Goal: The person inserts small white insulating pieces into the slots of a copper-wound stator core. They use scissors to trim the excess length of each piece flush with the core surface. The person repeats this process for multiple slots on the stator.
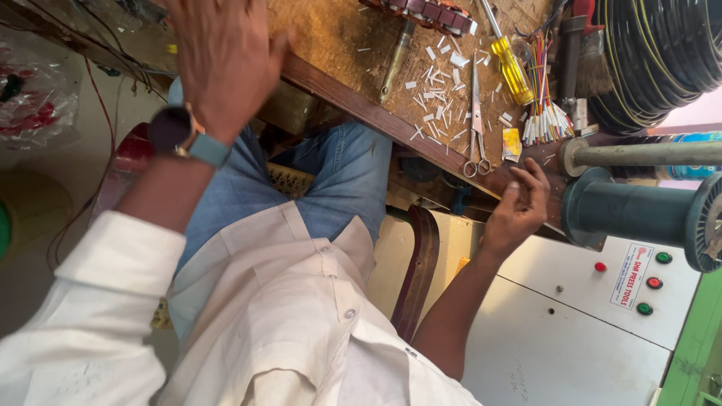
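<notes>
Head view. The workbench (331, 45) is a brown wooden top with a dark edge running diagonally from upper left to lower right.

Packages, labels, signs:
- A small yellow packet (511, 143) lies flat at the bench edge, just right of the scissors.
- A white rectangular label with red print (630, 275) sits tilted on the white control cabinet (556, 331), beside one red (600, 266), one further red (654, 283) and two green round buttons (663, 257).
- A clear plastic bag with red contents (34, 98) lies on the floor at far left.

Hands:
- The left hand (222, 56) is raised above the bench edge, fingers spread, holding nothing; it is blurred. A dark wristwatch with a teal strap (180, 135) sits on its wrist.
- The right hand (520, 204) is at the bench edge, fingers curled with thumb and fingertips drawn together; whether they pinch something cannot be told.

Nearest item: the scissors (476, 120) lie on the bench just above the right hand, apart from it. Long axis nearly vertical in the frame; finger loops toward the bench edge, blades pointing away.

Surrounding: white sleeve cuttings (440, 94) are scattered to the left; a yellow-handled screwdriver (510, 64) and a bundle of coloured wires (543, 105) lie to the right. A teal spool (639, 214) projects from the right.
</notes>
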